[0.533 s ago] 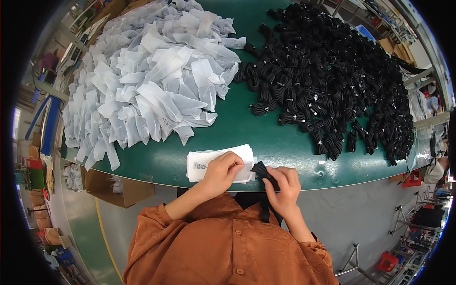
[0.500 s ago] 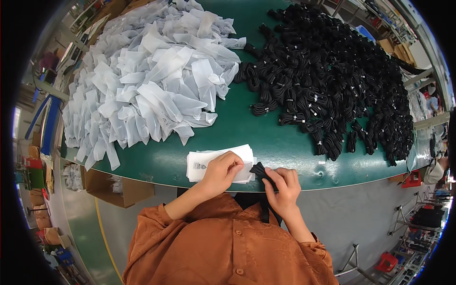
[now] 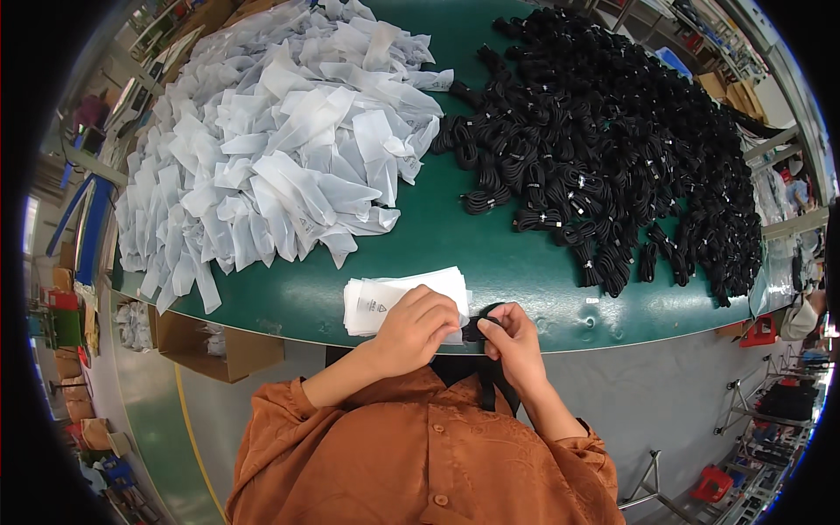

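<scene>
My right hand (image 3: 514,343) pinches a small coiled black cable (image 3: 478,327) between thumb and fingers at the near edge of the table. Next to it, my left hand (image 3: 418,327) is closed with thumb and fingertips together at the right end of a flat stack of whitish translucent plastic bags (image 3: 363,296). A bag's edge shows at those fingertips, right against the cable's left end. Part of the stack is hidden under my left hand, and how far the cable reaches into the bag cannot be made out.
On the left of the green table (image 3: 437,236) lies a large heap of whitish bags (image 3: 280,149). A big pile of coiled black cables (image 3: 595,149) covers the right. Below the table's left edge stands an open cardboard box (image 3: 219,354).
My right hand has brought the cable slightly left and down, against the bag. My left hand has shifted right and lower, its fingers now at the bag's end.
</scene>
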`<state>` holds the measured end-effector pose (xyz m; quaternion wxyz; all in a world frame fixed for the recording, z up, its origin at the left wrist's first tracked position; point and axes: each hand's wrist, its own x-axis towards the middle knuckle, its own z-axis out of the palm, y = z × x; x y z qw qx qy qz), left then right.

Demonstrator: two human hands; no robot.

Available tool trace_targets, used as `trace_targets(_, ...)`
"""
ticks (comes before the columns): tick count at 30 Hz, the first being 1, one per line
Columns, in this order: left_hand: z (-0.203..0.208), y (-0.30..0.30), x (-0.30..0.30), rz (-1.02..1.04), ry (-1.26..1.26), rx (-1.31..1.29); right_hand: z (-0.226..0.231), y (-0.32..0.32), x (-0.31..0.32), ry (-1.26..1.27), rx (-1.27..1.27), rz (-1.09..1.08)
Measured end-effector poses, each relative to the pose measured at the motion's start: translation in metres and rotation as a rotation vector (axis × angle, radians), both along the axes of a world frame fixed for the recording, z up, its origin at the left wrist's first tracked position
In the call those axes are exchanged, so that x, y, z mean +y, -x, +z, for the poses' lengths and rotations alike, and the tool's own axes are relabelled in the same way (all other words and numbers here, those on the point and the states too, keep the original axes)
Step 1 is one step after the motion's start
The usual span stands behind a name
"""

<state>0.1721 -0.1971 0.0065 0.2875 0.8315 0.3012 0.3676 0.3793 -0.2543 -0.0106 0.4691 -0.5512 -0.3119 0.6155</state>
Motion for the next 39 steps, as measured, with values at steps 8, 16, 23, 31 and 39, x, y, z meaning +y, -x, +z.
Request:
trace_targets(8, 0.016, 0.004, 0.011, 0.1, 0.03, -0.058, -0.01, 0.012, 0.001, -0.995, -0.587, 0.18)
trace_targets(16, 0.042, 0.033, 0.047, 0.077, 0.535, -0.53, 0.027, 0.006, 0.051, -1.04, -0.846, -0.007)
trace_targets(23, 0.081, 0.058, 0.109, 0.719, -0.247, -0.429, 0.001, -0.007, 0.148, -0.613, -1.285, 0.108)
trace_targets(31, -0.006, 0.007, 0.004, -0.01, 0.039, 0.104, -0.005, -0.002, 0.12, -0.666, -1.367, 0.072)
trace_targets(39, -0.026, 0.0, -0.001, 0.074, -0.012, 0.119, -0.011, -0.013, 0.08, -0.559, -1.192, 0.082)
